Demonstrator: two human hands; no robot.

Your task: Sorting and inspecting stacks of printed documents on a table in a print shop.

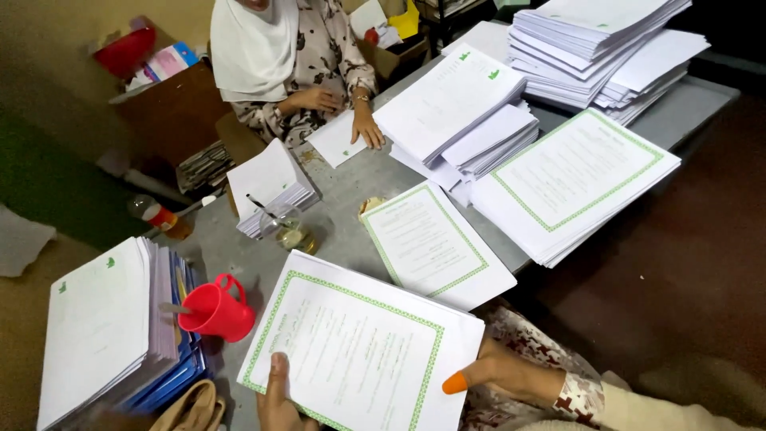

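Both hands pinch the green-bordered sheet stack [359, 351] at the table's [335, 199] near edge, left hand [279, 399] at its bottom-left corner, right hand [503, 371] apparently along its right edge, red cup [214, 310] just left, open grey surface beyond.

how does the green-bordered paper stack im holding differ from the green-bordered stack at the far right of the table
The held green-bordered paper stack is gripped by both hands, left hand and right hand, at the table's near edge. The far green-bordered paper stack lies untouched, looks thicker and overhangs the grey table. Both are white printed sheets.
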